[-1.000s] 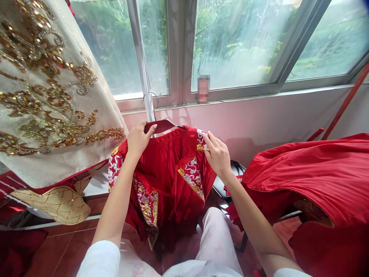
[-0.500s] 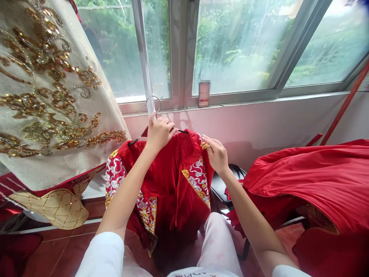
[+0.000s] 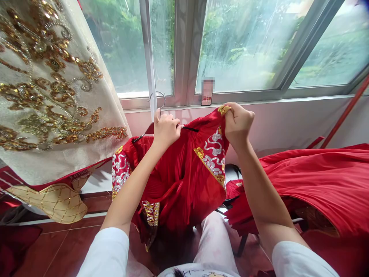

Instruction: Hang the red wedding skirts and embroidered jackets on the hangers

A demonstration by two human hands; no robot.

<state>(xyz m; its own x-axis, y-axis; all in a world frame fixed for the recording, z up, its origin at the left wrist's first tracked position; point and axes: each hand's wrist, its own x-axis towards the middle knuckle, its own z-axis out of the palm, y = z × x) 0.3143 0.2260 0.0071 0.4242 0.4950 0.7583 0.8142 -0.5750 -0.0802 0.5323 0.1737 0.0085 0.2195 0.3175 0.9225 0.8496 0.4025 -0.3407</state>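
My left hand point(image 3: 167, 129) is wrapped round the top of a dark clothes hanger point(image 3: 190, 128), whose wire hook point(image 3: 162, 99) rises above my fingers beside a pale upright pole. From the hanger hangs a red garment point(image 3: 173, 169) with pleated cloth and silver and gold sequin trim. My right hand point(image 3: 238, 122) is closed on the garment's gold-trimmed right shoulder edge and holds it up and outward, off the hanger's end. The garment's other shoulder still rests on the hanger's left arm. Its lower part hangs in front of my knees.
A cream cloth with gold sequin swirls point(image 3: 57, 88) hangs at left, above a beige gold-netted piece point(image 3: 54, 202). Red pleated fabric point(image 3: 323, 173) is draped over a seat at right. A phone-like object point(image 3: 206, 94) leans on the window ledge. A red pole point(image 3: 346, 109) slants at right.
My right hand has risen and moved right, pulling the garment's shoulder edge up and outward. My left hand keeps its hold on the hanger.
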